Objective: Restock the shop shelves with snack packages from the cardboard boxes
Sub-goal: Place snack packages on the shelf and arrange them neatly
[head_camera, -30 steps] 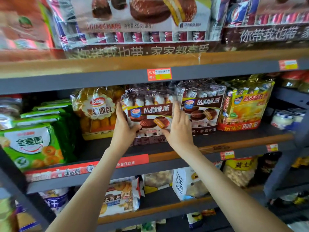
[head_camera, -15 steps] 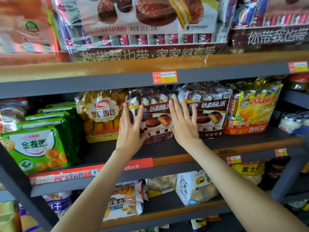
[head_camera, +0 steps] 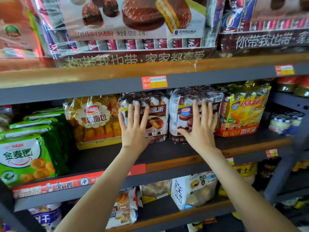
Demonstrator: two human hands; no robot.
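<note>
Two brown chocolate-pie packages stand side by side on the middle shelf [head_camera: 167, 153]. My left hand [head_camera: 135, 126] lies flat with straight fingers against the front of the left chocolate-pie package [head_camera: 157, 118]. My right hand [head_camera: 200, 126] presses flat on the right chocolate-pie package [head_camera: 182, 108], fingers spread. Neither hand grips anything. No cardboard box is in view.
A yellow bread bag [head_camera: 93, 119] stands left of the pies and a yellow snack bag [head_camera: 244, 111] to their right. Green ring-biscuit bags [head_camera: 25, 158] fill the shelf's left end. Large pie packs [head_camera: 133, 25] sit on the shelf above, more bags [head_camera: 192, 190] on the one below.
The left package went from held at the shelf front to pushed back in line. My right hand moved from it onto the right package; both hands opened flat.
</note>
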